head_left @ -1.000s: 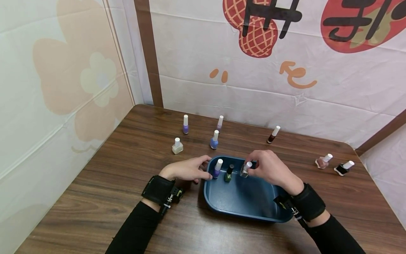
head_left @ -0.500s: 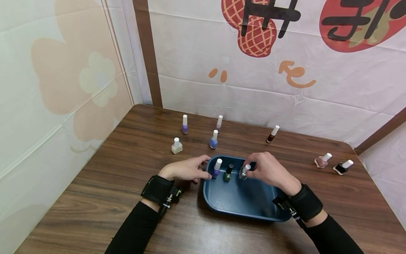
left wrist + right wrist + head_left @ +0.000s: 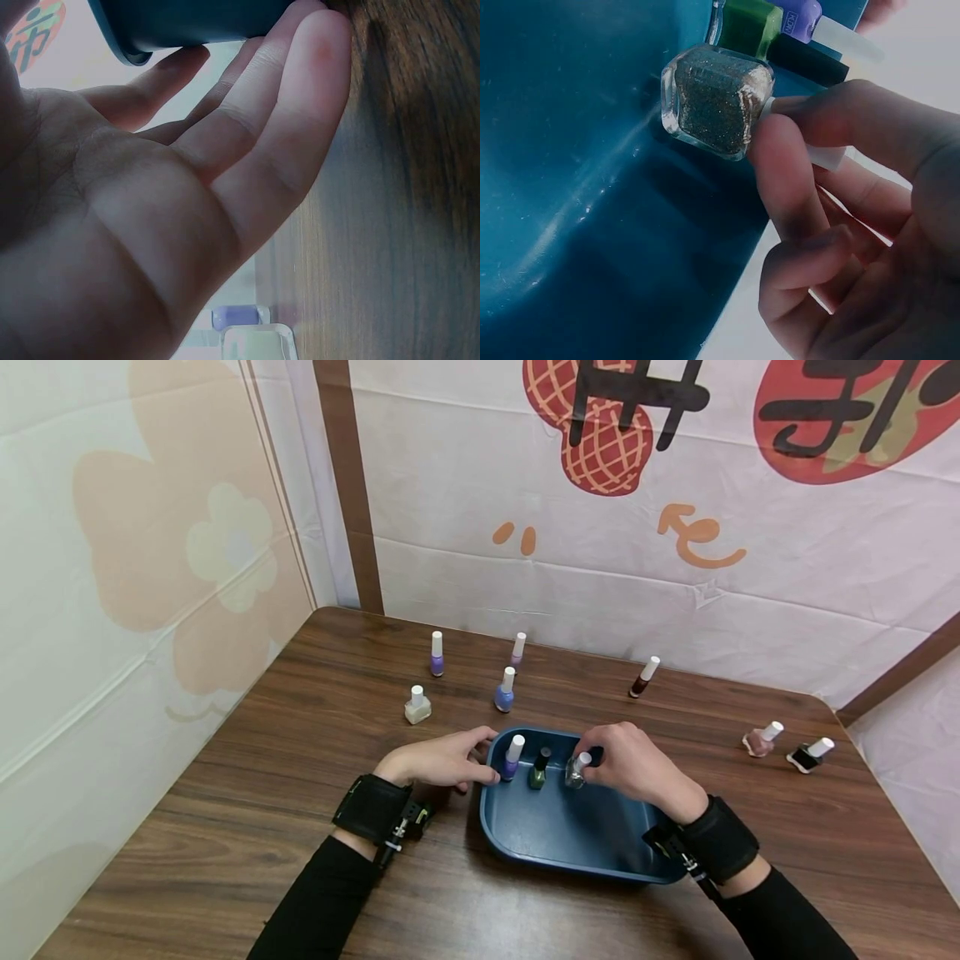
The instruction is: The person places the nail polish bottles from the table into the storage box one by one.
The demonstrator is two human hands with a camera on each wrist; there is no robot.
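My right hand (image 3: 633, 762) pinches the white cap of a clear nail polish bottle with dark glitter (image 3: 718, 101) between thumb and index finger. The bottle is tilted low inside the blue tray (image 3: 570, 870); I cannot tell if it touches the floor. Left of it in the tray stand a green nail polish bottle with a black cap (image 3: 538, 770) and a purple one with a white cap (image 3: 512, 758). My left hand (image 3: 442, 758) rests at the tray's left end, thumb at the rim, the other fingers (image 3: 259, 112) extended along the outer wall near the tabletop.
Behind the tray stand a blue polish bottle (image 3: 505, 692), a pale lilac one (image 3: 518, 652), a purple one (image 3: 437, 655), a milky one (image 3: 417, 706) and a dark red one (image 3: 643, 677). Pinkish (image 3: 762, 740) and black (image 3: 808, 756) bottles are at right. A printed cloth (image 3: 465, 577) hangs behind the table.
My right hand and the glitter bottle have shifted slightly left and down in the tray, toward the green bottle. My left hand stays at the tray's end.
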